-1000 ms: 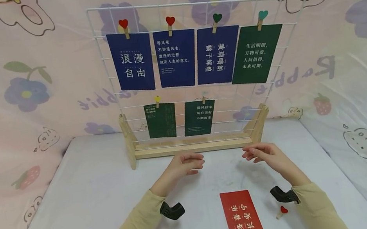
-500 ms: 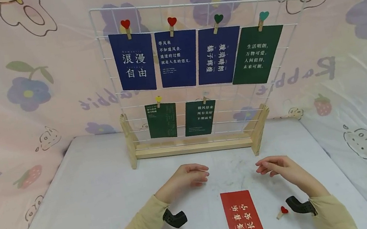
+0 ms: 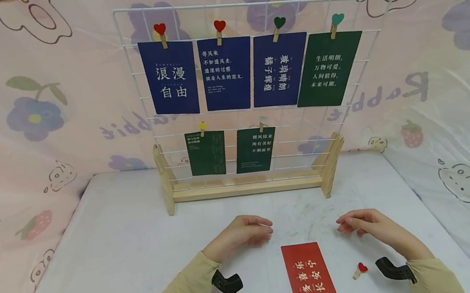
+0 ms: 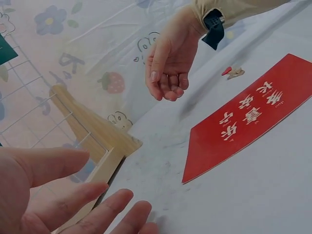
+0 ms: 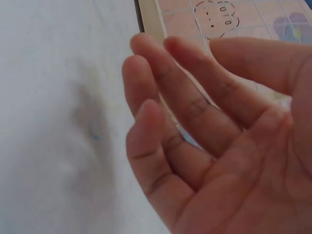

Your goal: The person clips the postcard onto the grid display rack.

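Grid rack (image 3: 250, 7) bearing clipped cards (image 3: 170, 77)

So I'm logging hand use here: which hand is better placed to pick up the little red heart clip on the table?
Probably the right hand. The red heart clip lies just right of the red card, close under the right wrist. The left hand is open too, but sits across the card.

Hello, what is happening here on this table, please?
A person sits at a white table with both hands empty. The left hand and the right hand hover with relaxed fingers, one on each side of a red card lying flat. A small red-heart clip lies beside it. Behind stands a wire grid rack with six cards clipped on.
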The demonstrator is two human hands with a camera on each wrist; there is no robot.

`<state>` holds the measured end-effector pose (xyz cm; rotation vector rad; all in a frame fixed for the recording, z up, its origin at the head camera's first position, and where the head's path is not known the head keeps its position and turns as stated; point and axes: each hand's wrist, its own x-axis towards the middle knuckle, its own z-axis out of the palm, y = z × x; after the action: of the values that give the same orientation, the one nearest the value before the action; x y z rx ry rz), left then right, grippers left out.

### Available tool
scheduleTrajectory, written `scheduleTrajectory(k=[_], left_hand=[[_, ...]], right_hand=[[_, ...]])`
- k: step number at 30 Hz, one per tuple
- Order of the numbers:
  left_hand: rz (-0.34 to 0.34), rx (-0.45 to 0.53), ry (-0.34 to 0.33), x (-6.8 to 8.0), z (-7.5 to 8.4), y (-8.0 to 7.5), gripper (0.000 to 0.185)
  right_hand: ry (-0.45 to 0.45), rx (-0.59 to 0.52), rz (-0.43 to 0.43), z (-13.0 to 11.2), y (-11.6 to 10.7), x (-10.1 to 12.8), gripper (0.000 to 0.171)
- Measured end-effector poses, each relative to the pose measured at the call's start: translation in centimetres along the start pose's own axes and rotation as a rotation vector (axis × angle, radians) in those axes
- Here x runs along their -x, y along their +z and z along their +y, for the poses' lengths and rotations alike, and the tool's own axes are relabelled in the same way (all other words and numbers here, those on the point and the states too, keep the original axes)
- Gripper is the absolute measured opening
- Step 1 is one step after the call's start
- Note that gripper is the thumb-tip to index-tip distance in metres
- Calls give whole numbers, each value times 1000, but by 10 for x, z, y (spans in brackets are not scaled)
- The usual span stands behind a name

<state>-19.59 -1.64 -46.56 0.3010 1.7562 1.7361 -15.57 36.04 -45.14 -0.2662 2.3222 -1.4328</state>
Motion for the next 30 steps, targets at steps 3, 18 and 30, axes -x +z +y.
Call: scheduleTrajectory(k=[3, 18, 30], left_hand=[[3, -14, -20, 0, -2, 4, 32], [-12, 15, -60, 1, -10, 17, 29], [14, -47, -38, 0, -15, 22, 28]], right_hand=[[17, -11, -19, 4, -2, 5, 39], [91, -28, -87, 24, -2, 19, 34], [94, -73, -100, 27, 2, 25, 33]])
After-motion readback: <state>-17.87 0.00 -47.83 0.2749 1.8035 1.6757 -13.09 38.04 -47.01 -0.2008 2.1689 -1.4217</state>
